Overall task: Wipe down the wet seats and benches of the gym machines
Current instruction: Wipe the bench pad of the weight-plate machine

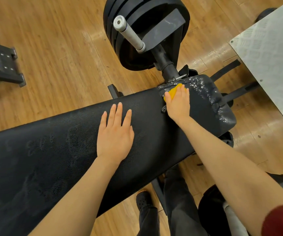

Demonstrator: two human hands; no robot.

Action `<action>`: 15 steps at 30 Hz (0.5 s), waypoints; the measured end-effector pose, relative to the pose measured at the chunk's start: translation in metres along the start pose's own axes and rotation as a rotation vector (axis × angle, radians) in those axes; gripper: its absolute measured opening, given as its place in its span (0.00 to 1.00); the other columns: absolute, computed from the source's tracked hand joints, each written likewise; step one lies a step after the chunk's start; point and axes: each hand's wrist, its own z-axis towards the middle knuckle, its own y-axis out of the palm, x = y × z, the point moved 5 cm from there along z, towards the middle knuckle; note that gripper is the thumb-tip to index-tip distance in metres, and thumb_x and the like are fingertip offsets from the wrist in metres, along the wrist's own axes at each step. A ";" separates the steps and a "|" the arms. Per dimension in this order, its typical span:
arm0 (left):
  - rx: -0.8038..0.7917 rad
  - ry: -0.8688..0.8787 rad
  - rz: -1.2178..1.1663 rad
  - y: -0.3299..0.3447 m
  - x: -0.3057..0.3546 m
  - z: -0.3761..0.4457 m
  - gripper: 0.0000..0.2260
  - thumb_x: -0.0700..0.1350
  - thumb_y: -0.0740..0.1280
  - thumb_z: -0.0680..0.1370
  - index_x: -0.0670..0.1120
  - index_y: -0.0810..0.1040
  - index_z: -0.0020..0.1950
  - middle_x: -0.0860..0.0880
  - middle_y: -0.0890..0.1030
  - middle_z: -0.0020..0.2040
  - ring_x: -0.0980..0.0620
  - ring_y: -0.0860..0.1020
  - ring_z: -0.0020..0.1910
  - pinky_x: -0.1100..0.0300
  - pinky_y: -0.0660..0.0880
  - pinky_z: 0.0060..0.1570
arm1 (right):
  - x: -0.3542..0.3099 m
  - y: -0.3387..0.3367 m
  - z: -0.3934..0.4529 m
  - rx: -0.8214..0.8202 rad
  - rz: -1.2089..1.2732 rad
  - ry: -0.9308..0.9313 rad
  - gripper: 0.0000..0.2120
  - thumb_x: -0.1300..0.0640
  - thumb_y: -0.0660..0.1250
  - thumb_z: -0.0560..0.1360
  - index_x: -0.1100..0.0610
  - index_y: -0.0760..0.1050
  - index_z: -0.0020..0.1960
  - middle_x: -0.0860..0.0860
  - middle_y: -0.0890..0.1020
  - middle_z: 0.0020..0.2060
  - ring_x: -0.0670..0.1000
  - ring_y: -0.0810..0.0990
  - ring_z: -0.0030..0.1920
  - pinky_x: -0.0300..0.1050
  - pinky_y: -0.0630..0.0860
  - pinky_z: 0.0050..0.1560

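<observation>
The black padded surface [69,150] is damp, with white droplets at its far right end. Right hand [178,103] presses a yellow cloth [172,91] there, fingers straight; left hand [115,133] rests flat mid-pad, fingers spread.

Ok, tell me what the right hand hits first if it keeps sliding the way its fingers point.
Likely the water droplets on the seat pad just beyond the right hand and its yellow cloth.

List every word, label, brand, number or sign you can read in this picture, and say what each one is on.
None: no readable text shows anywhere.
Weight plates: black faces, no number legible.
Metal tread plate: embossed pattern only, no writing.
Bench pad and seat pad: plain black, water marks only.
Yellow cloth under the right hand: no label visible.
</observation>
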 end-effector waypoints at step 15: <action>-0.002 -0.004 0.012 0.000 0.001 0.001 0.25 0.52 0.55 0.81 0.48 0.59 0.78 0.42 0.56 0.78 0.44 0.52 0.78 0.45 0.53 0.75 | -0.008 0.003 -0.056 -0.052 -0.008 -0.221 0.34 0.44 0.57 0.80 0.61 0.51 0.78 0.53 0.55 0.78 0.53 0.47 0.78 0.49 0.51 0.77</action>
